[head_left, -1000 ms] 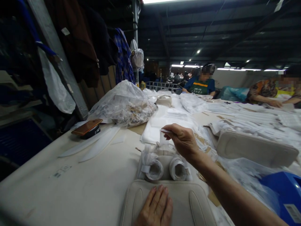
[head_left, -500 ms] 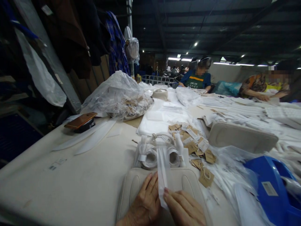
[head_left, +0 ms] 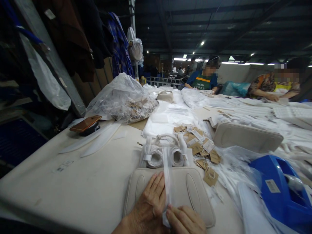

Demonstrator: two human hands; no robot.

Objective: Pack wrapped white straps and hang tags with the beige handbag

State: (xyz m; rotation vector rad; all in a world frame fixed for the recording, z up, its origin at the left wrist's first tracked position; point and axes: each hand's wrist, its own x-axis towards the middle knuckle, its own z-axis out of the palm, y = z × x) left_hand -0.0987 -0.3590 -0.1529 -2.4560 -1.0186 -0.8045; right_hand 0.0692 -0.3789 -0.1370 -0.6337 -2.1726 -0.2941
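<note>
A beige handbag [head_left: 180, 182] lies flat in front of me, with raised curved seams on its panel. Beyond its far edge are its handle [head_left: 167, 138] and two rolls wrapped in white [head_left: 155, 159]. A translucent white strip [head_left: 168, 178] runs from between the rolls down the middle of the bag towards me. My left hand [head_left: 149, 198] lies on the panel with fingers stretched out along the strip's left side. My right hand [head_left: 186, 219] has its fingertips closed on the strip's near end; its thumb is hidden.
Cardboard hang tags [head_left: 202, 146] lie beyond the bag's right side. A blue plastic holder [head_left: 270, 182] and another beige bag piece [head_left: 247, 136] are at right. Phone [head_left: 86, 123] and bagged tags [head_left: 126, 100] sit at left. Two people work across the table [head_left: 80, 182].
My right hand has slid slightly down along the strip towards me. My left hand stays flat beside it. The whole view has shifted slightly.
</note>
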